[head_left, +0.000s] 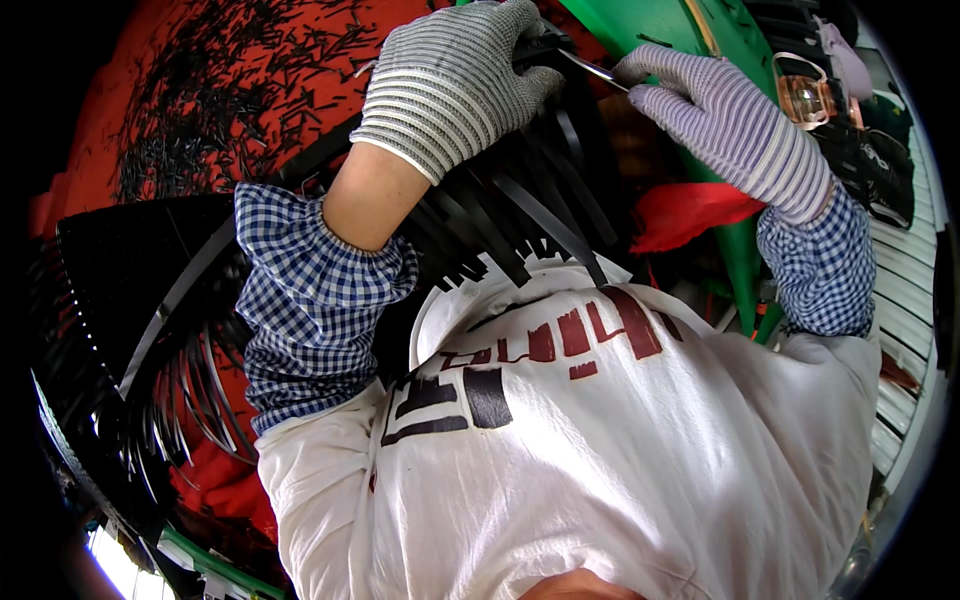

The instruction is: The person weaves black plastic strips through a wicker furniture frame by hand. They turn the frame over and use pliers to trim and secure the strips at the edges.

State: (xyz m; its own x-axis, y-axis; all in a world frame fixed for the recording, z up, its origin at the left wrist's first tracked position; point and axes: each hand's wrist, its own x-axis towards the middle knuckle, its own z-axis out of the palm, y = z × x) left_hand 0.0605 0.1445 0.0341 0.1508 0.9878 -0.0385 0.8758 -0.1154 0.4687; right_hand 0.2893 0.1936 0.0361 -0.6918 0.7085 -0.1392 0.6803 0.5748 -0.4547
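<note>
My left hand (450, 85), in a grey-and-white striped knit glove, is closed at the top centre, its thumb and fingers around a black strip (543, 46). To the right, my right hand (735, 120), in a similar glove, pinches the end of a thin shiny strip (597, 71) that slants up toward the left fingertips. Whether this is the same piece as the dark strip I cannot tell. Below the left hand, several flat black straps (545, 215) fan out toward my white top.
Short black offcuts (225, 110) litter a red surface (100, 130) at the upper left. A dark woven piece with curved loose straps (185, 290) lies left. Green plastic (640, 22) and red cloth (690, 215) are near my right arm. A clear orange-tinted cup (803, 98) stands far right.
</note>
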